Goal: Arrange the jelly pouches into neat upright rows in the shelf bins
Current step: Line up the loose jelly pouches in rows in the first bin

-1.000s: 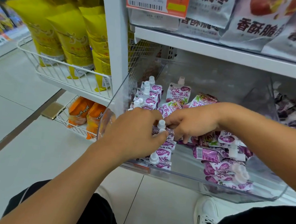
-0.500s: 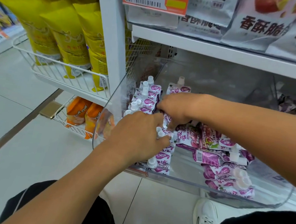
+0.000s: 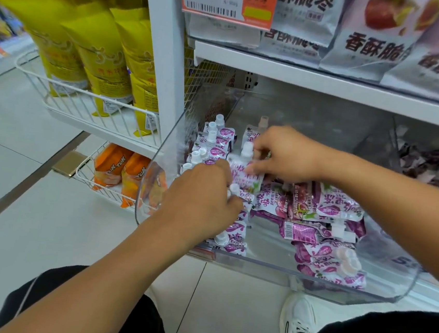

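Purple-and-white jelly pouches (image 3: 316,211) are lying jumbled across the right of the clear shelf bin (image 3: 256,268), while an upright row (image 3: 210,143) is standing along its left wall. The right hand (image 3: 287,154) is pinching one pouch (image 3: 245,171) upright beside that row; the left hand (image 3: 198,202) is curling its fingers over the row's capped tops.

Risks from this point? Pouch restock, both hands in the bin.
1. The right hand pinches one pouch near its top; setting it down may tip the upright row beside it.
2. The left hand covers part of that row, so gaps go unseen.
3. The loose pile could slide over.
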### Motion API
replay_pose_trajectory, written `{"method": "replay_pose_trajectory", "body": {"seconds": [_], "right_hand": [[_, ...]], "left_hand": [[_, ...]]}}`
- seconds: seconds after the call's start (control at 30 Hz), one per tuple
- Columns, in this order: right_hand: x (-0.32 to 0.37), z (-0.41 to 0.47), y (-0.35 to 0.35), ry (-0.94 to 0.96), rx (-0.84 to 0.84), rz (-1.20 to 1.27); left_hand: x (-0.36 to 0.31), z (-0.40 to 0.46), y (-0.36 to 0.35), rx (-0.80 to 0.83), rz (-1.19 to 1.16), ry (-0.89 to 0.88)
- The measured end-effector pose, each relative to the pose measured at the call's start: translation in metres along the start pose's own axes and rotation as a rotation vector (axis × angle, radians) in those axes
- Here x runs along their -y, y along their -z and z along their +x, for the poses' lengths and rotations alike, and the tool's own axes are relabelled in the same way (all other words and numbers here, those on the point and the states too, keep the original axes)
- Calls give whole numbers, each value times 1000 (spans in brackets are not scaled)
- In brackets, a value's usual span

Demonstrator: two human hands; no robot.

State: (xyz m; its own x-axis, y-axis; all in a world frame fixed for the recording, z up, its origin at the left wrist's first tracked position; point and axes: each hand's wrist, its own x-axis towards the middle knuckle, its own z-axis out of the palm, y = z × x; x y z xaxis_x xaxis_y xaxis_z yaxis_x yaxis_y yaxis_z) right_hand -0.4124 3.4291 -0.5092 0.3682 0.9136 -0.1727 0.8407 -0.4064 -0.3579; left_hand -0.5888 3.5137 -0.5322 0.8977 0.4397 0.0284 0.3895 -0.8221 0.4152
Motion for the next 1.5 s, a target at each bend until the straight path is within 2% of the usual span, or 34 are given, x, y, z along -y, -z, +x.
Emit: {"method": "replay_pose_trajectory", "body": {"seconds": [0.1, 0.17, 0.2, 0.27, 0.33, 0.43, 0.57, 0.73, 0.8, 0.93, 1.03, 1.17, 1.23, 1.3, 1.4, 1.5], "right_hand": [[5, -1, -13, -44, 183, 269], [4, 1, -6, -103, 311, 426], [3, 3, 0, -130, 371, 491], [-1, 6, 12, -161, 481, 503], [-3, 9, 16, -170, 519, 225], [2, 15, 1, -157, 567, -295], [21, 22, -17, -132, 622, -559], [18, 23, -6, -79, 554, -586], [17, 18, 2, -74, 391, -595], [5, -4, 21, -161, -57, -449], [-6, -25, 25, -226, -207, -374], [-4, -41, 26, -123, -360, -243], [0, -35, 24, -79, -356, -129], [-1, -20, 17, -51, -275, -20], [-4, 1, 0, -40, -60, 37], [-8, 11, -7, -99, 176, 236]], "left_hand": [[1, 1, 2, -101, -37, 41], [3, 6, 6, -206, -67, -2], [5, 11, 7, -216, -78, -26], [7, 23, 8, -134, -51, -54], [9, 30, 6, -20, -3, -58], [11, 35, 2, 3, 6, -67], [16, 41, 2, -3, 3, -79], [24, 43, 9, -19, -25, -102], [27, 43, 15, -59, -62, -107], [27, 41, 21, -99, -84, -113], [18, 42, 14, -7, 0, -129], [7, 44, 2, 97, 192, -188], [7, 46, 5, 112, 184, -178], [10, 47, 8, 134, 117, -148], [13, 44, 7, 104, 48, -104], [12, 41, 6, -46, -51, -87]]}}
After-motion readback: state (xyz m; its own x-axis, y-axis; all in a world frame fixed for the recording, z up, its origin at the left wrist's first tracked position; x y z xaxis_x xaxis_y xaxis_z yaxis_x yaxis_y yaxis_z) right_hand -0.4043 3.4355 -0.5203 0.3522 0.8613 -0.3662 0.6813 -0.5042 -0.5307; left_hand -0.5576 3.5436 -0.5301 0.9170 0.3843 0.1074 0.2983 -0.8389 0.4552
